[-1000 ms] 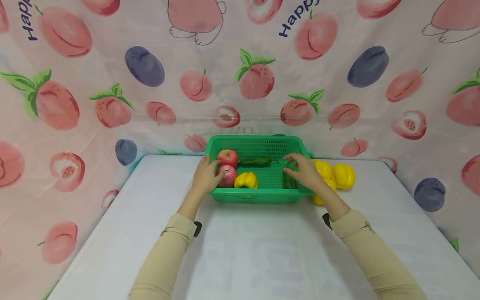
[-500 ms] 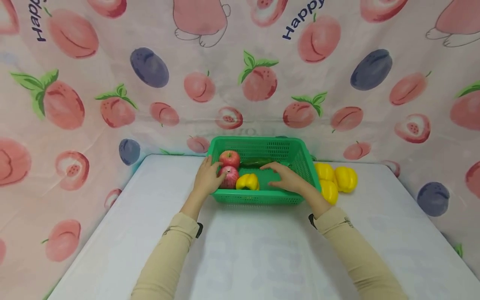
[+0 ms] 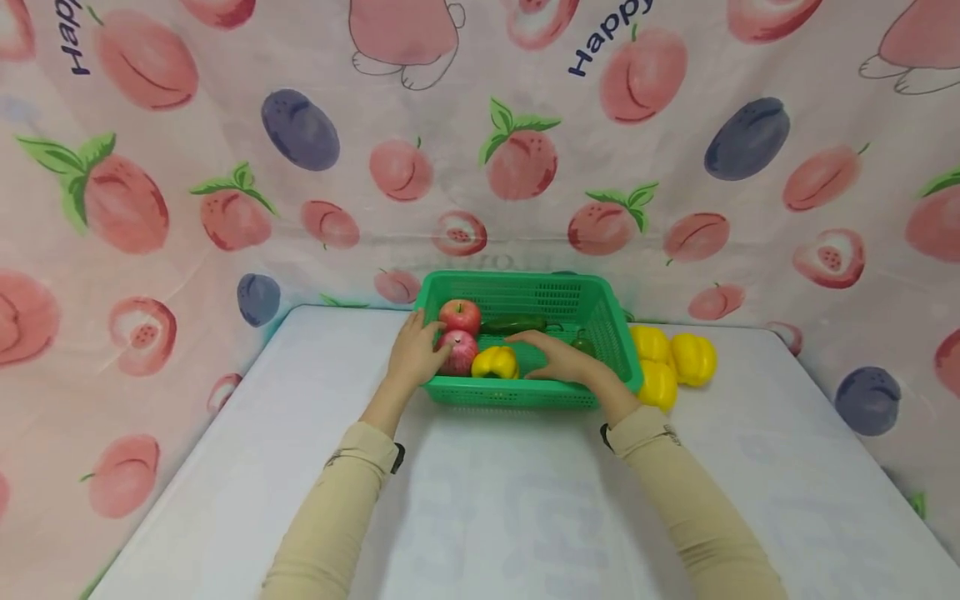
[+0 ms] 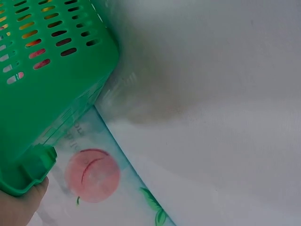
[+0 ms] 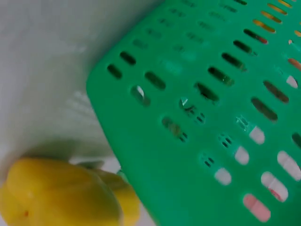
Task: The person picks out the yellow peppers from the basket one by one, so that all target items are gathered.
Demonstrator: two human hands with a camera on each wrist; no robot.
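Note:
A green perforated basket stands at the back of the table. My left hand grips its left rim, thumb over the inner side; in the left wrist view, fingers touch the rim. Inside at left lie a red apple and a streaked reddish-purple round item, with a yellow bell pepper beside it. My right hand reaches over the front rim, fingers spread and holding nothing, just right of this pepper. A long dark green vegetable lies behind; another green one is partly hidden by the hand.
Several yellow bell peppers sit on the white table against the basket's right side; yellow peppers also show in the right wrist view. A fruit-printed cloth hangs behind the table and along its sides.
My right hand has moved left inside the basket, from the green vegetable at the right to beside the yellow bell pepper. The left hand stays on the left rim.

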